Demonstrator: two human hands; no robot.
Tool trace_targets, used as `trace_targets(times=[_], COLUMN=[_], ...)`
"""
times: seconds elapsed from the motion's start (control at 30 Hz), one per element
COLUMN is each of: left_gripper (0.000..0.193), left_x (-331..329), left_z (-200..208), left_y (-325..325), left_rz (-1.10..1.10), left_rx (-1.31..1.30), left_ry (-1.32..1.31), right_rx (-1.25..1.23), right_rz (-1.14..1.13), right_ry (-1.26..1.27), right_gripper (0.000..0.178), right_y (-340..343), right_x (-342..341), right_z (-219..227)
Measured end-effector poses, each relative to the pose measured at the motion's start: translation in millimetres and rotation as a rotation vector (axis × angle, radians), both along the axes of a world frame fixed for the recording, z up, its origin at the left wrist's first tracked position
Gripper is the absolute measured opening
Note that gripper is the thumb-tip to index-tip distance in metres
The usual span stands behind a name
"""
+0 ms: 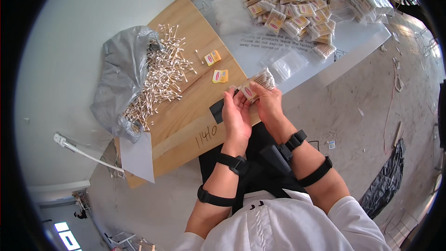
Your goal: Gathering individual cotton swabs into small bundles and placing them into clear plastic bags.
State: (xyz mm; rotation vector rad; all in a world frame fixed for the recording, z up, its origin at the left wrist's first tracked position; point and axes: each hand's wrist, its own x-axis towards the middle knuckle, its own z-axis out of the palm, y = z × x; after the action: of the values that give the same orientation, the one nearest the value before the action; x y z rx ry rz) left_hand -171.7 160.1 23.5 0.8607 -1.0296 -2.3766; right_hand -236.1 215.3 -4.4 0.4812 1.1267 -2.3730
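Observation:
Over the table's near right corner, I hold a pack of cotton swabs [265, 80] with a yellow-and-white card on it. My right hand [269, 105] grips it from the right, thumb pressed on the card. Cupped at the card's lower left end is my left hand [238, 115], palm up, its fingertips partly hidden by the pack. A heap of loose cotton swabs [162, 69] spills from a grey plastic bag [121, 67] on the wooden table [186, 28]. Nearer my hands lie two small stacks of yellow cards, one upper [212, 57] and one lower [220, 76].
Clear plastic sleeves [289, 64] lie on a pale sheeted surface [260, 42] beyond the table. A large pile of packed swabs [297, 9] covers its far part. White paper [137, 158] hangs over the table's left edge. Black plastic [385, 181] lies on the floor at right.

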Motion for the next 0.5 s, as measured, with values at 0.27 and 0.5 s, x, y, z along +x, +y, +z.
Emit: trace_targets(times=[0.27, 0.5], left_gripper=[0.063, 0.064], left_x=[2, -4], left_z=[-6, 2], left_y=[-6, -8], left_rz=[0.131, 0.103], left_rx=[-0.016, 0.144], left_ry=[0.019, -0.041], right_rx=[-0.122, -0.076], right_rz=[-0.096, -0.067], right_ry=[-0.016, 0.011], right_gripper=[0.017, 0.017], right_y=[-6, -4], right_x=[4, 4], right_z=[-3, -2])
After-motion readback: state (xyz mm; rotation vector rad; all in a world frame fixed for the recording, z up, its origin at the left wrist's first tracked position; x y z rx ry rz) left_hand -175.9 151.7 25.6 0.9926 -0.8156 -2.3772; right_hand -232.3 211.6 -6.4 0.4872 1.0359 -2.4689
